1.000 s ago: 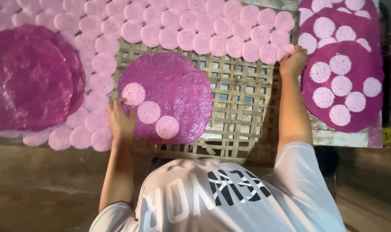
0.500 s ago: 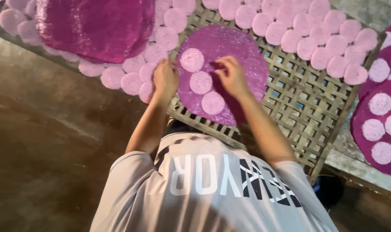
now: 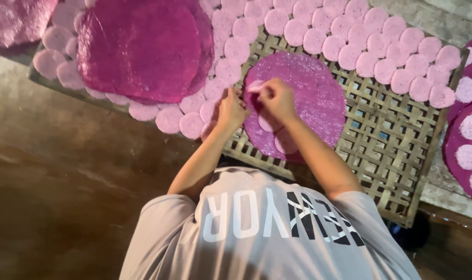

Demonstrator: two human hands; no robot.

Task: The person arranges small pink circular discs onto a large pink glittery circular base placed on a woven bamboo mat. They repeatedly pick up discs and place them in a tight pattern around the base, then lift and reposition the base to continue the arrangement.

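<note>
Seen from above the head, grey shirt with block lettering at 6 o'clock. Both hands meeting over a large magenta sheet (image 3: 308, 93) lying flat on a woven bamboo tray (image 3: 391, 150), just past centre. Right hand (image 3: 276, 98) pinched shut on a small pale-pink disc (image 3: 255, 86) — grip tight between thumb and fingertips, the disc lifted at the sheet's 9 o'clock edge. Left hand (image 3: 231, 109) just beside it, fingers curled at the same edge; cannot tell whether that grip has hold of anything. More pale discs (image 3: 285, 145) resting on the sheet under the right forearm. Towards 11 o'clock, a bigger stack of magenta sheets (image 3: 142, 46) overlapping rows of small pink rounds (image 3: 365, 46) — these run along the tray's far edge to 1 o'clock. At 3 o'clock, another magenta sheet with discs (image 3: 469, 140), partly out of frame.
</note>
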